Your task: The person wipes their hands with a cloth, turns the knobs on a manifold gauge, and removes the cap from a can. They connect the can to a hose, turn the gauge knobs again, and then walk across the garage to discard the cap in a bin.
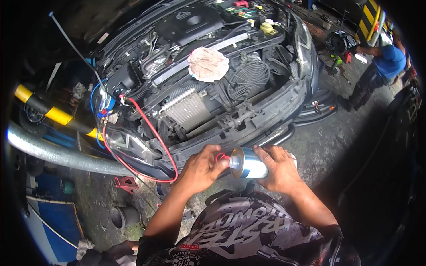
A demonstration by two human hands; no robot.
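Note:
In front of my body, a shiny metal can (251, 166) with a pale label lies on its side in the air. My right hand (280, 167) is wrapped around its body, thumb over the top. At the can's left end, a clear plastic neck carries a red cap (223, 157). My left hand (200, 170) is closed on that cap between thumb and fingers. Beyond both hands is the open front of a car (239, 119), with the radiator fan and a finned metal part exposed. A crumpled pinkish cloth (208, 64) rests across its front crossmember.
A red hose (151, 124) loops from blue gauges (105, 105) at the car's left side. A metal pole (66, 153) and a yellow-black bar (57, 116) cross the left. A red jack stand (127, 184) and bucket (125, 217) sit on the floor. A person in blue (390, 60) works at right.

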